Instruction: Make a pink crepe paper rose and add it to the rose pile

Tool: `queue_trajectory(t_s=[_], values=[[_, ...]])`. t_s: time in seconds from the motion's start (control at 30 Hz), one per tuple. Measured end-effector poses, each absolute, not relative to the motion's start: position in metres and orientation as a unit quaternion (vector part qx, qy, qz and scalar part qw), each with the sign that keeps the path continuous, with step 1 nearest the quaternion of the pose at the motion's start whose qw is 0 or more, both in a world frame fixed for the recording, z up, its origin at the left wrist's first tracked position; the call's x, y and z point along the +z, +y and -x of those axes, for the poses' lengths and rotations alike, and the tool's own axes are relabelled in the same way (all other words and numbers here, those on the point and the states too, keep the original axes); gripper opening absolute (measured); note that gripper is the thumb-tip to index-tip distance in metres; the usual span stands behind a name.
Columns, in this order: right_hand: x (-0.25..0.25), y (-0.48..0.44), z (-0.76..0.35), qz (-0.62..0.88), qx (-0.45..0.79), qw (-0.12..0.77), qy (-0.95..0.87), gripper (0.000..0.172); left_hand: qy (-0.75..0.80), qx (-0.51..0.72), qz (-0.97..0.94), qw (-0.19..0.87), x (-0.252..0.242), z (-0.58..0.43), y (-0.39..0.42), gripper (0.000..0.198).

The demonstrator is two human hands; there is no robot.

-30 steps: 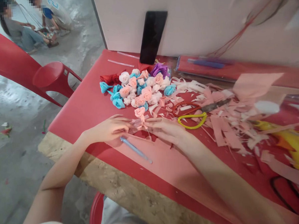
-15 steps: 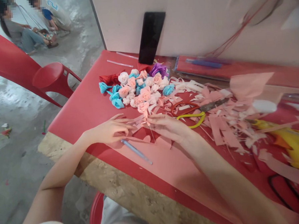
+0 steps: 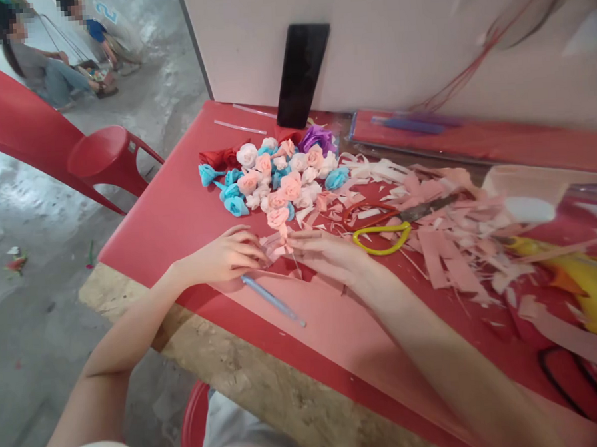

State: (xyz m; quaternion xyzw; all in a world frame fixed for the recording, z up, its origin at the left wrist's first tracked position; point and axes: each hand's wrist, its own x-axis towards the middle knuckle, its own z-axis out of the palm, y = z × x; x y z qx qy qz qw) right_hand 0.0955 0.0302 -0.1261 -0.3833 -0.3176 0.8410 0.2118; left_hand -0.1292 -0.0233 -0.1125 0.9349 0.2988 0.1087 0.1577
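Observation:
A pink paper rose (image 3: 277, 218) on a thin wire stem stands upright between my hands. My right hand (image 3: 333, 255) reaches in from the right, its fingertips closed on the base of the rose. From the other side my left hand (image 3: 233, 255) has its fingers curled, pinching a pink paper strip (image 3: 276, 247) that joins the rose's base. Just below my left hand lies a grey-blue pen (image 3: 275, 303) on a pink paper sheet (image 3: 324, 329). Beyond the rose is a pile of pink, white, blue, red and purple paper roses (image 3: 290, 186).
Yellow-and-red-handled scissors (image 3: 382, 239) lie among paper scraps (image 3: 445, 259) on the right. Further right is a yellow glue gun (image 3: 590, 295). A black phone (image 3: 303, 76) leans on the wall behind the red table (image 3: 153, 224). A red stool (image 3: 102, 150) and two seated people are at left.
The rose and my right fingertips have shifted slightly left. My left fingers have curled in closer together round the strip. A pink scrap at the right has slumped down.

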Motion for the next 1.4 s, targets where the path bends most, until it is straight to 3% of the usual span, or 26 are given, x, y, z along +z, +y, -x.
queue_trajectory(t_s=[0.47, 0.83, 1.4], values=[[-0.123, 0.051, -0.104, 0.387, 0.805, 0.254, -0.372, 0.006, 0.292, 0.082, -0.942, 0.146, -0.117, 0.128, -0.023, 0.034], [-0.122, 0.053, -0.104, 0.387, 0.808, 0.258, -0.361, 0.009, 0.295, 0.135, -0.925, 0.197, -0.11, 0.126, -0.024, 0.013], [-0.121, 0.056, -0.087, 0.397, 0.801, 0.268, -0.36, 0.008, 0.33, 0.126, -0.918, 0.18, -0.109, 0.13, -0.027, 0.013]])
